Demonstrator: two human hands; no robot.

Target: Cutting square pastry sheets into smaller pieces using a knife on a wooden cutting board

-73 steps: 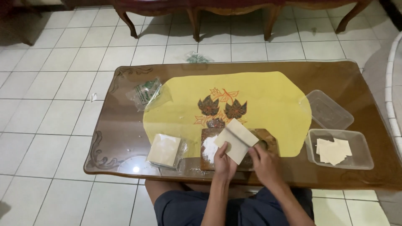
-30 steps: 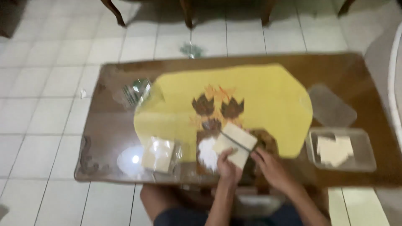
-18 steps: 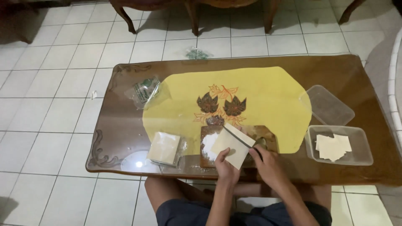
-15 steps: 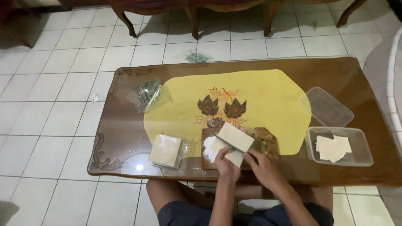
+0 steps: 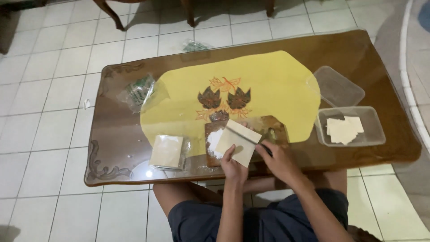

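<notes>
At the near edge of the table point(image 5: 112, 148), I have both hands over a small brown wooden board point(image 5: 268, 132). My left hand point(image 5: 234, 163) pinches a pale square pastry sheet point(image 5: 237, 142) by its lower edge, holding it tilted above the board; my right hand point(image 5: 280, 159) is curled at the sheet's right side, fingers partly closed around something thin and dark that I cannot make out. Compared with a moment ago the sheet sits a little lower and flatter over the board, so the two hands have hardly shifted and the wrapper has not been put down. Under the sheet, on the board's left part, lies a heap of white powder point(image 5: 214, 142). Just left of the board, near the front edge, rests a clear plastic packet of square sheets point(image 5: 167, 151). Toward the right edge stands a clear rectangular plastic tub point(image 5: 374, 130) holding more pale sheets, and behind it a second, empty-looking tub or lid point(image 5: 340, 85). Across the middle spreads a yellow oval mat with a leaf pattern point(image 5: 277, 85). Toward the far left corner sits a crumpled clear bag with green contents point(image 5: 138, 92).
</notes>
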